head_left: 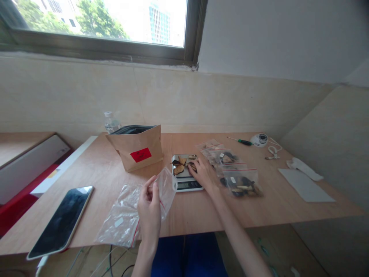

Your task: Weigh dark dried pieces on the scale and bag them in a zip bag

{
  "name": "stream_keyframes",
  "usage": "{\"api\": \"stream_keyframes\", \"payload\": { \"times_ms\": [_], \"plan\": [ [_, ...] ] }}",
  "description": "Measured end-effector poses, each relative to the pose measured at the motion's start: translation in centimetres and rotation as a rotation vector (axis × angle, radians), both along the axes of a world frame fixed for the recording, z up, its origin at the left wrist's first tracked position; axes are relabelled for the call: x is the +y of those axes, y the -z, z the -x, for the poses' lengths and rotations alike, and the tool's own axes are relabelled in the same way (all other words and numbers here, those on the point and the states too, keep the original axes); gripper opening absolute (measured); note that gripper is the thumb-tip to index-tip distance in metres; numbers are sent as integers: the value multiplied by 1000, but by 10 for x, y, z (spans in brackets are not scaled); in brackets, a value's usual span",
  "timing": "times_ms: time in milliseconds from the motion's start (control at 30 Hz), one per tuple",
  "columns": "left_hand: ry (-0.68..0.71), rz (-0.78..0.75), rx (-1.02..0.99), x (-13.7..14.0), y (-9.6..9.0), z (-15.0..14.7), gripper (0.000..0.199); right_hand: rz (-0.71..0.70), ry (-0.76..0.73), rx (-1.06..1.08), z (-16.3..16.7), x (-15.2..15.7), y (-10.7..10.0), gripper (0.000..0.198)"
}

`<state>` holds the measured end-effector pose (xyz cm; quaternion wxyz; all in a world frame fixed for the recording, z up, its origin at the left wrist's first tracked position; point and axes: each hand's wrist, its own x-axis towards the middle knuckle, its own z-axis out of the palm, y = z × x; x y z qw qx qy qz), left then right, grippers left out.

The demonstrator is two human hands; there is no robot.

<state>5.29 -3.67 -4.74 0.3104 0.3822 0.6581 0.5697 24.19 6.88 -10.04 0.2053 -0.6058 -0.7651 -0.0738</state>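
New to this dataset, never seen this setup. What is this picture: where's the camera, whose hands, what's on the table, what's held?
One camera, worn on a person's head, looks down at their own bare hands; no robot. The left hand holds up an empty clear zip bag. The right hand reaches onto dried brown pieces on a small digital scale. The wooden table also holds a brown paper pouch, filled zip bags, more empty bags, a phone, a screwdriver and a water bottle.

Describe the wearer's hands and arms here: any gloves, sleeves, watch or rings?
Both the left hand and the right hand are bare, with no gloves. The forearms are uncovered as far as the frame shows, with no sleeves. No watch, ring or wristband is visible.
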Motion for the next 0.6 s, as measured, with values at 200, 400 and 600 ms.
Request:
{"api": "stream_keyframes", "payload": {
  "times_ms": [200, 400, 600],
  "plan": [
    [1, 28, -6, 1, 1, -4, 55, 5, 41, 24, -4, 1, -4, 24],
    [-9, 26, -15, 7, 12, -5, 48, 41, 14, 466, 7, -15, -36, 26],
    [13, -41, 54, 8, 14, -14, 41, 501, -270, 772, 45, -52, -86, 34]
  ]
}}
